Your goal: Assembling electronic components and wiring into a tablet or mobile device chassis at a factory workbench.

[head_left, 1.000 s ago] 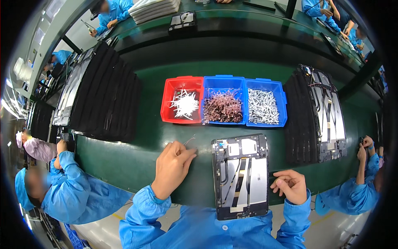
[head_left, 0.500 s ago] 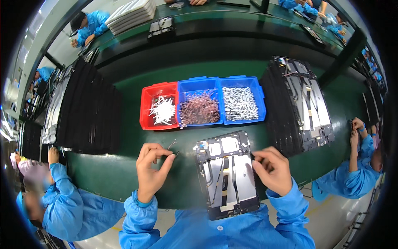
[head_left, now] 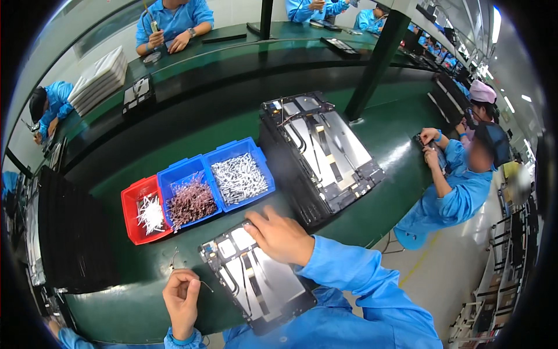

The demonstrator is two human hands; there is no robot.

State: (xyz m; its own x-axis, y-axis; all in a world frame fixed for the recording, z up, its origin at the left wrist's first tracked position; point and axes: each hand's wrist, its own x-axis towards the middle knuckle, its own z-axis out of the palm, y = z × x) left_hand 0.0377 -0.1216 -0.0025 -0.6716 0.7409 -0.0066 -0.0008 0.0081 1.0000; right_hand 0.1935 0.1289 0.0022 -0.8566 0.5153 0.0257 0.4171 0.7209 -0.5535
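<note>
In front of me on the green bench lies an opened tablet [head_left: 270,285], showing its silvery inside, dark flat cables and black frame. My right hand [head_left: 282,238] grips its upper right edge, thumb over the inner side. To the left of the tablet, my left hand [head_left: 183,299] is closed in a pinch on a thin wire [head_left: 207,285], whose end sticks out past the fingertips. Just beyond that hand, another short thin wire [head_left: 173,257] lies on the bench.
Beyond the tablet stand a red bin [head_left: 135,224] of white strips, a blue bin [head_left: 164,174] of brownish wires and a blue bin [head_left: 266,168] of small silvery-white parts. Tablet stacks [head_left: 317,151] rise at right and left [head_left: 75,232]. A co-worker [head_left: 459,180] sits at right.
My view has swung right. My right hand has shifted from the tablet's right side to its upper right edge. The left hand keeps its pinch on the thin wire.
</note>
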